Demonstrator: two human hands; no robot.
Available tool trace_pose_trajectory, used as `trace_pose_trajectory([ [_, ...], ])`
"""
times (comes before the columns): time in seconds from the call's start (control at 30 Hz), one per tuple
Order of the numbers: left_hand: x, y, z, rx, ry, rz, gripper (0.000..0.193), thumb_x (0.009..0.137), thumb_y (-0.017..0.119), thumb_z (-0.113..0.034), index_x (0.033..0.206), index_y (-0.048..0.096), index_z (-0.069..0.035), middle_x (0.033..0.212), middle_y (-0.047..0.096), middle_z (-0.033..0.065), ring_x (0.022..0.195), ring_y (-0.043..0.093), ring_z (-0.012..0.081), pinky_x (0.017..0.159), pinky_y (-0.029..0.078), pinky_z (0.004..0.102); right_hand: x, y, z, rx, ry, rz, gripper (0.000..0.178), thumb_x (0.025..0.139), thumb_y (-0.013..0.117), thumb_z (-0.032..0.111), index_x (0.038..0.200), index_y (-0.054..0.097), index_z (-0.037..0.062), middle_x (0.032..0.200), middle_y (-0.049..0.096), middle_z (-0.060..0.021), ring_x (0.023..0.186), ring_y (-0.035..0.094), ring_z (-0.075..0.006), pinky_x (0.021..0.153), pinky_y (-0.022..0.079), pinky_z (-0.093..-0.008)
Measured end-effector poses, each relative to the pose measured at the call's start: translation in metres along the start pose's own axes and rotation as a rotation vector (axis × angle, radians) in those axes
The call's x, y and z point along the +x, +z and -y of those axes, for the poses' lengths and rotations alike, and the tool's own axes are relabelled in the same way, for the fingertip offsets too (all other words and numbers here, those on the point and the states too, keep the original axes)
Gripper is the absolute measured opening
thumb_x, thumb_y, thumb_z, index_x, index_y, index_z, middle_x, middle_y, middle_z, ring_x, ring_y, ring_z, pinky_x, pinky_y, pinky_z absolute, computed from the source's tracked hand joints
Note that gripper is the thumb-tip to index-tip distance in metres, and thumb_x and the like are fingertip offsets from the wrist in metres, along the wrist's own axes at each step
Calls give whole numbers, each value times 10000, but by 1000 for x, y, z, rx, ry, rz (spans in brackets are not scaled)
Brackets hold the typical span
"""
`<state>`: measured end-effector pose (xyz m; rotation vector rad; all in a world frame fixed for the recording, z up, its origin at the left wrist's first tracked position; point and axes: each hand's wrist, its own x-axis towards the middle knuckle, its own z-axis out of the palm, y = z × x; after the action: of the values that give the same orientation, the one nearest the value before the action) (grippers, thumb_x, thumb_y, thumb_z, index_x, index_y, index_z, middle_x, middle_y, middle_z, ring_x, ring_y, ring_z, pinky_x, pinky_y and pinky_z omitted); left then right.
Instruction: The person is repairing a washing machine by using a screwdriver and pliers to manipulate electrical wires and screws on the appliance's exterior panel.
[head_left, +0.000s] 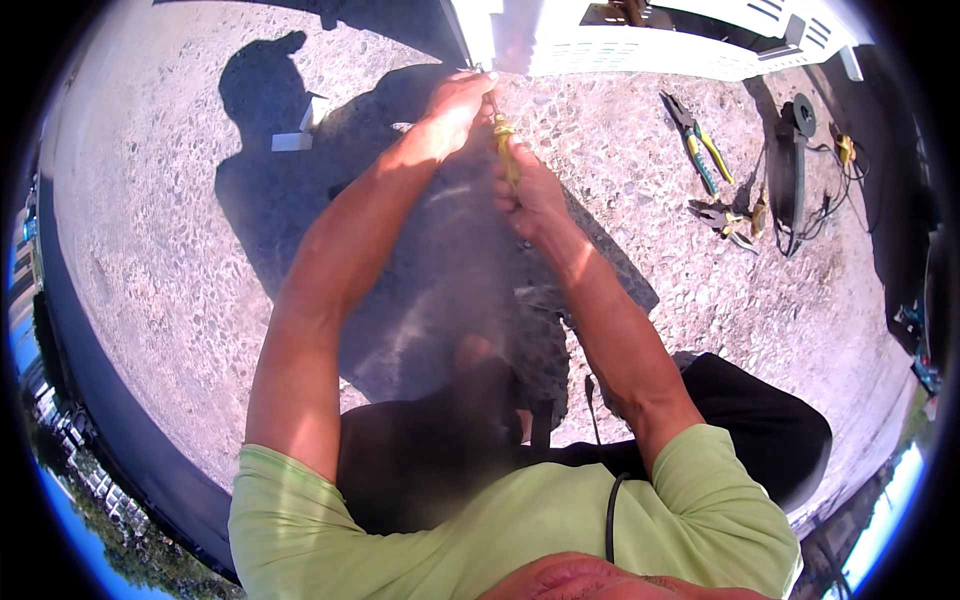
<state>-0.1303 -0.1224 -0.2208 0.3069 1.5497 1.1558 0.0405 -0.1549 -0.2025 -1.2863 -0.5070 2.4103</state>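
Note:
My right hand (534,190) is closed around the translucent yellow handle of a screwdriver (503,140). Its shaft points away from me, toward the lower edge of a white metal appliance casing (620,55). My left hand (462,105) is at the casing's bottom corner, close to the screwdriver's tip. The fingers there are bent together; whatever they pinch is too small and too covered to make out. The point where the tip meets the casing is also hidden by these fingers.
On the rough concrete to the right lie pliers with green-yellow handles (700,145), a second pair of pliers (722,222), and a dark tool with a round head (800,150) beside a tangled black cable (835,185). A small white block (292,142) lies left, in shadow.

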Motion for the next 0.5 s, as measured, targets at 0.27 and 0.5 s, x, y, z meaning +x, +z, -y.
trace_pose_trajectory([
  [0.27, -9, 5, -8, -10, 16, -69, 172, 966, 649, -185, 933, 678, -19, 837, 664, 37, 717, 557, 134, 665, 464, 279, -5, 4, 6, -93, -138, 22, 354, 1036, 499, 340, 1173, 601, 30, 761, 539, 9, 550, 429, -66, 495, 361, -241],
  [0.5, -9, 9, -12, 32, -20, -40, 185, 958, 668, -260, 990, 688, -79, 915, 652, 6, 769, 537, 108, 676, 439, 276, 9, -11, 6, 519, 240, 313, 311, 1037, 469, 364, 1123, 574, 84, 726, 506, 18, 532, 396, -96, 493, 306, -235],
])
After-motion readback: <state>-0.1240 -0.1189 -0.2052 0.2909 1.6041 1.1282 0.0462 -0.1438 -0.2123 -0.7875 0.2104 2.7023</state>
